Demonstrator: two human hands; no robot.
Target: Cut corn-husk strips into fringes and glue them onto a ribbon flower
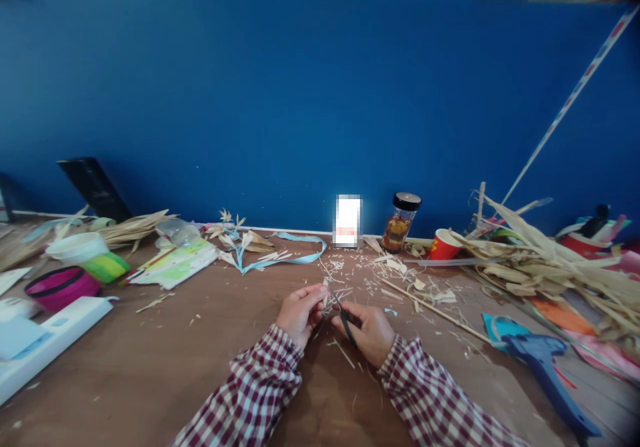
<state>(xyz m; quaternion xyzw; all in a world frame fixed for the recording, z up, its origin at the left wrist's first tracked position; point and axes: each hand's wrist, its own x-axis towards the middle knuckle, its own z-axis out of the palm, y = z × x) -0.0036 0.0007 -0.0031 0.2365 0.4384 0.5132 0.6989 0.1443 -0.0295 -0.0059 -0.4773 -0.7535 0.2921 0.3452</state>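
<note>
Dark scissors (346, 327) fill the right grip (374, 334). Left grip (299, 310) pinches a pale piece (326, 287) short of the worktop's (195, 367) far edge.

Brn tbl (165, 354) w/ scraps (397, 266), glue gun (543, 352)

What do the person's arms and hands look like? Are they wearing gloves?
No gloves: the left hand and right hand are both bare. The left sleeve and right sleeve match, with little dark-red and white checks. Both are long, wrinkled and reach the wrists.
</note>
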